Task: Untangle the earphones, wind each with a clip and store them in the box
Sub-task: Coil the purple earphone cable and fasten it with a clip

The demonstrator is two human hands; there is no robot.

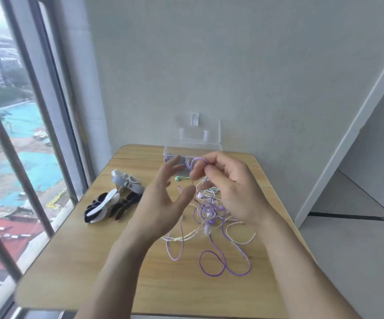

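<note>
While the right hand pinches a purple loop above the tangled earphones on the counter, near the open box, the left hand is spread, seemingly empty; untangling continues, so next a strand must be pulled free.

Right hand pinches a purple cord above the tangled earphones; left hand open beside it; box behind
</note>
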